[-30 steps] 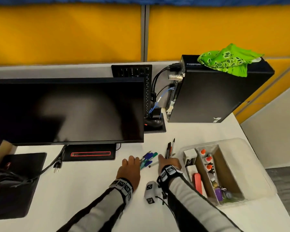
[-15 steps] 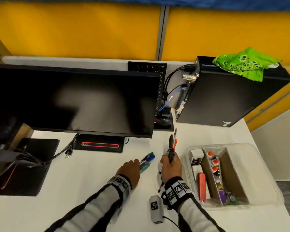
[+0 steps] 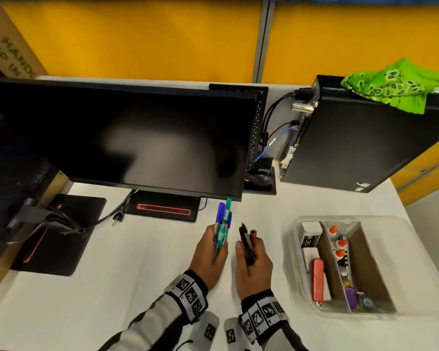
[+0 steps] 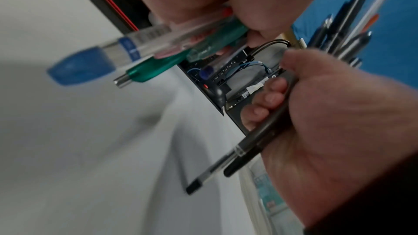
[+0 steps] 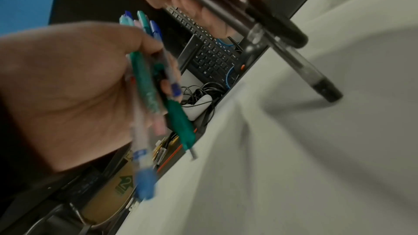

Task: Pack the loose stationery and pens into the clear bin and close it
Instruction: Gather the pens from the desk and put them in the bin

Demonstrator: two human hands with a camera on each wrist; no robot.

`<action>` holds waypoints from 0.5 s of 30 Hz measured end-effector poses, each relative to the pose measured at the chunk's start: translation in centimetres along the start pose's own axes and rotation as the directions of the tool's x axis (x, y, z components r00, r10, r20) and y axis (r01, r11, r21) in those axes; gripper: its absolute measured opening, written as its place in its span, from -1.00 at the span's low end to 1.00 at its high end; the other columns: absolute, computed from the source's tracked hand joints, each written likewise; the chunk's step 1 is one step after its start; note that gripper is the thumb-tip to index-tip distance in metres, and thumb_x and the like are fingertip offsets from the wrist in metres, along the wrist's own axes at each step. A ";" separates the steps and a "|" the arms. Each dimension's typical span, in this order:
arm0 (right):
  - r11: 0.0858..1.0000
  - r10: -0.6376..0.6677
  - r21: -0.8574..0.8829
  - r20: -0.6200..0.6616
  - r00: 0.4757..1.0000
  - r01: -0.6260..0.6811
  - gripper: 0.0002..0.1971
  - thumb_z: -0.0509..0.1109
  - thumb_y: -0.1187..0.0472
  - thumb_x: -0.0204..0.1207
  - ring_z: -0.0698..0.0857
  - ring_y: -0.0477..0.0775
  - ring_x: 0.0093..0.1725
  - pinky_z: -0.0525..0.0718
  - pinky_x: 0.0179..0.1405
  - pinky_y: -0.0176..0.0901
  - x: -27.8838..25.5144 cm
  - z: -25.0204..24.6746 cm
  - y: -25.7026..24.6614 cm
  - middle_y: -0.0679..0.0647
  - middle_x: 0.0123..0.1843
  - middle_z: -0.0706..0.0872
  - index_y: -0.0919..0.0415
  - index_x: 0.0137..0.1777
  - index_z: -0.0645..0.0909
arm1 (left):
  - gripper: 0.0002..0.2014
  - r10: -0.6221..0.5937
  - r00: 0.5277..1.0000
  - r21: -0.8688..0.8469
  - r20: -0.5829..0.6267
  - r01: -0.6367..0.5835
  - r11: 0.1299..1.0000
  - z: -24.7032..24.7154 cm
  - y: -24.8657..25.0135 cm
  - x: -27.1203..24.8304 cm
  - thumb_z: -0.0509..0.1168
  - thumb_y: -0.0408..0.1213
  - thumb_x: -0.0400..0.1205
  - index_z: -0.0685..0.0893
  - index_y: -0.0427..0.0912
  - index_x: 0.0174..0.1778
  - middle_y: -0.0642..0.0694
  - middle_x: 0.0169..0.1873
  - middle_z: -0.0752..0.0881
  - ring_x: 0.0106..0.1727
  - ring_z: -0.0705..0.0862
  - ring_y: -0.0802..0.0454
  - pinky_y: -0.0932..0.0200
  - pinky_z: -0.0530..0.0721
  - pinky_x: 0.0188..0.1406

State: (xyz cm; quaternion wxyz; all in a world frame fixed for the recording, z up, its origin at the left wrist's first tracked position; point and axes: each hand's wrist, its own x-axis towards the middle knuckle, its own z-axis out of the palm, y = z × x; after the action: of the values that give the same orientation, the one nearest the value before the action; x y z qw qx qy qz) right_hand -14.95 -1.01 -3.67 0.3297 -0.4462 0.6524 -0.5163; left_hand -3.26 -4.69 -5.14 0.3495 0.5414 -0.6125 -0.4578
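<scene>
My left hand (image 3: 209,252) grips a bundle of blue and green pens (image 3: 223,219) upright above the white desk (image 3: 137,287); in the left wrist view the same coloured pens (image 4: 144,54) cross under my fingers. My right hand (image 3: 252,259) grips several black pens (image 3: 246,243), one with an orange end, just right of the left hand. The right wrist view shows the black pens (image 5: 282,38) slanting down and the left hand's coloured pens (image 5: 149,85). The clear bin (image 3: 416,262) stands open to the right, holding a red stapler (image 3: 317,279), orange-capped items (image 3: 336,241) and a cardboard divider.
A black monitor (image 3: 127,138) stands behind my hands, its base (image 3: 162,209) with a red outline on the desk. A black computer tower (image 3: 360,143) with a green bandana (image 3: 395,84) is at the back right. A keyboard (image 3: 259,127) stands upright between them. Cables and a second stand lie left.
Both hands have lifted their pen bundles off the desk and turned them upright. The head view has shifted, so the bin and monitor sit further right in the frame.
</scene>
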 end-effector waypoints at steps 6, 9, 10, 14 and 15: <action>0.997 0.019 0.079 0.074 0.997 -0.025 -0.46 0.75 0.23 0.27 0.72 -0.29 -0.24 0.61 -0.26 -0.55 0.4 -0.7 0.9 -0.45 -0.24 0.72 0.01 0.19 0.60 | -0.67 0.080 0.996 -0.130 -0.040 -0.084 0.988 2.8 0.2 -1.2 0.19 -0.44 0.72 0.52 0.05 0.31 -0.14 -0.04 0.71 -0.03 0.71 -0.18 -0.16 0.76 -0.01; 0.991 -0.015 0.137 0.119 0.993 -0.002 -0.38 0.79 0.30 0.17 0.77 -0.23 -0.19 0.68 -0.21 -0.48 1.0 -1.0 1.2 -0.34 -0.16 0.77 -0.02 0.20 0.64 | -0.66 0.099 0.992 -0.199 -0.076 -0.112 0.974 3.3 0.2 -1.4 0.19 -0.47 0.74 0.52 -0.01 0.37 -0.15 0.01 0.72 0.03 0.74 -0.18 -0.14 0.78 0.04; 0.989 -0.037 0.150 0.128 0.991 0.017 -0.39 0.79 0.29 0.16 0.80 -0.18 -0.14 0.72 -0.17 -0.43 1.2 -1.0 1.4 -0.25 -0.13 0.80 -0.06 0.18 0.66 | -0.67 0.097 0.993 -0.210 -0.068 -0.110 0.972 3.4 0.3 -1.4 0.20 -0.43 0.74 0.52 -0.04 0.38 -0.17 0.03 0.73 0.06 0.75 -0.18 -0.13 0.78 0.06; 0.984 -0.108 0.160 0.172 0.979 0.080 -0.55 0.73 0.19 0.23 0.77 0.03 -0.04 0.79 -0.09 -0.22 1.1 -0.8 1.9 0.01 -0.06 0.69 -0.18 0.04 0.66 | -0.68 0.122 0.992 -0.213 -0.035 -0.127 0.969 3.6 -0.2 -1.9 0.22 -0.38 0.71 0.48 -0.11 0.39 -0.29 0.08 0.69 0.11 0.73 -0.28 -0.39 0.72 0.07; 0.984 -0.114 0.158 0.177 0.977 0.086 -0.57 0.71 0.22 0.28 0.76 0.04 -0.03 0.79 -0.08 -0.21 1.0 -0.7 2.1 0.03 -0.05 0.67 -0.18 0.05 0.65 | -0.67 0.144 0.989 -0.190 -0.029 -0.147 0.971 3.6 -0.5 -2.0 0.21 -0.38 0.71 0.47 -0.12 0.40 -0.28 0.09 0.68 0.11 0.72 -0.27 -0.39 0.71 0.06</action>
State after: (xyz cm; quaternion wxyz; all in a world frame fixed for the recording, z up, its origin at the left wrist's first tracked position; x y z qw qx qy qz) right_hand -16.49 -1.53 -5.47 0.3951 -0.4989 0.5547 -0.5360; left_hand -6.05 -2.11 -6.69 0.4371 0.4621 -0.6011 -0.4839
